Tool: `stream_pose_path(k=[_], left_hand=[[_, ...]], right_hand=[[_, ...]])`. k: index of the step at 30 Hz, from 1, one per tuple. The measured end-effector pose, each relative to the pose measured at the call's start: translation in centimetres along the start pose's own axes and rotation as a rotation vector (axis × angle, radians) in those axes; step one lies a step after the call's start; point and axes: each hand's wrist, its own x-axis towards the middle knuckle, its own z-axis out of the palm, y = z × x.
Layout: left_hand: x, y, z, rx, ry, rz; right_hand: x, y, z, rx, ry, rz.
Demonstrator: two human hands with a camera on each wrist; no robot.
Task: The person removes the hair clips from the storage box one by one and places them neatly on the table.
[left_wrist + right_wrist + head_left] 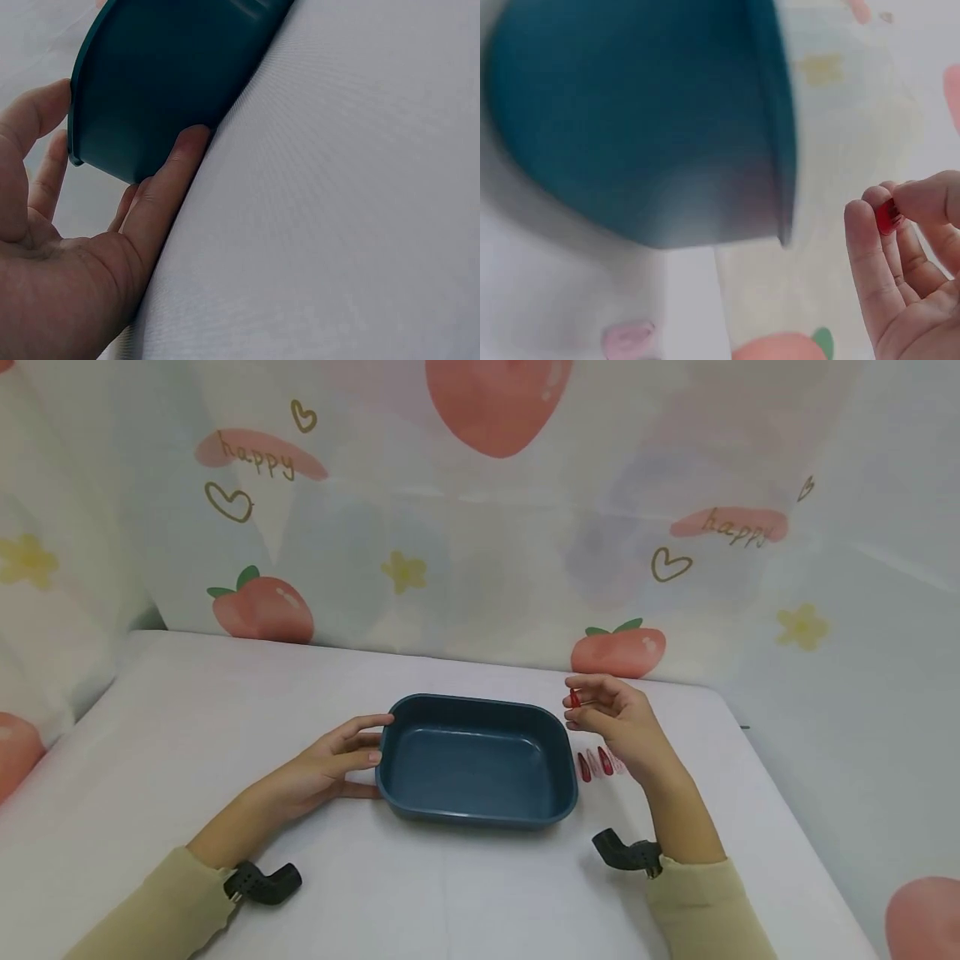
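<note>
A dark blue-green rectangular basin [472, 768] stands on the table, its inside bare. My left hand [330, 768] rests against its left end, fingertips on the rim and wall; in the left wrist view one finger [169, 187] lies along the lower wall near the cloth. Beyond the basin's right end, my right hand [618, 718] is raised and pinches a small red hair clip [574, 698] between thumb and fingers. The right wrist view shows this clip [889, 217] partly covered by the fingertips. Below that hand, several red and pink snap hair clips [604, 761] lie in a row.
White cloth covers the table [360, 877]. Behind it hangs a pale printed backdrop [480, 543] with peaches, hearts and flowers. A black wrist camera [262, 883] sits on the left wrist, another black camera [628, 852] on the right.
</note>
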Motion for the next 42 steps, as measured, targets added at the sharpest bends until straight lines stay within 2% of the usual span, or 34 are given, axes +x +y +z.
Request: stream_pose_path(k=[5,10,19,26,32,36,42], left_hand=[[-0.1,-0.1,-0.1,-0.005,-0.007,0.015],[-0.2,-0.2,-0.2,-0.006,-0.003,0.018],[-0.3,0.0,-0.1,0.002,0.012,0.017],[-0.3,0.1,-0.1,0.005,0.008,0.011],[-0.2,0.0,-0.1,0.005,-0.004,0.012],[-0.1,0.1,0.0,0.006,-0.003,0.011],[0.0,-0.1,0.0,0.011,0.009,0.002]], right_hand=[[0.2,0.1,-1.5,-0.015,0.045,-0.013],[0.2,0.8,-3.1,-0.053,0.118,0.015],[0.1,2.7,-5.7,-0.127,0.265,0.145],[-0.3,4.4,-7.3,-0.163,0.331,0.236],[-0.6,6.2,-8.1,-0.228,0.392,0.365],[-0.9,7.4,-8.6,-0.241,0.417,0.384],[-1.5,8.9,-9.6,-0.288,0.399,0.381]])
